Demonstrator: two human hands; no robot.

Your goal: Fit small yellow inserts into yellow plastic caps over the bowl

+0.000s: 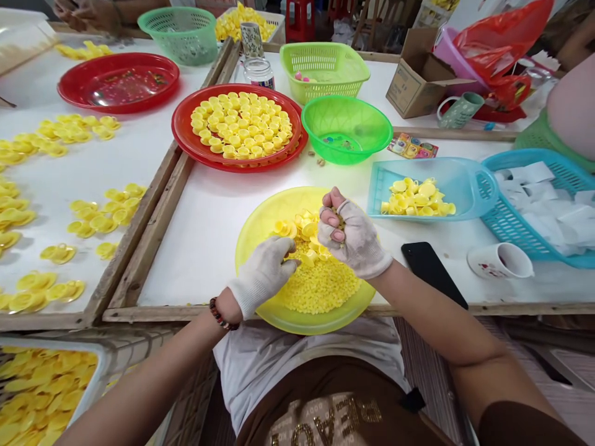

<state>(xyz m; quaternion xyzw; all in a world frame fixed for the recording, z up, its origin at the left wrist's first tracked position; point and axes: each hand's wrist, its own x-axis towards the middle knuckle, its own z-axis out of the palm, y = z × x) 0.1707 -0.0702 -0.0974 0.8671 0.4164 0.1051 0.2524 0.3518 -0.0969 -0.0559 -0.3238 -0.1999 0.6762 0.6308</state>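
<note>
A wide yellow plastic basin on the table edge holds small yellow pellets and a heap of little yellow plastic cups. My left hand, in a pale fingertip-less glove, hovers at the basin's left side. Its thumb and forefinger are curled and a little apart beside the cups. My right hand, gloved the same way, is closed in a fist above the basin's right side. Small pellets show between its fingers. Whatever else lies in that palm is hidden.
Behind the basin, a red tray carries rows of yellow cups. A green bowl stands beside it. Rightward are a blue scoop tray, a black phone and a white mug. A wooden ledge runs along the left.
</note>
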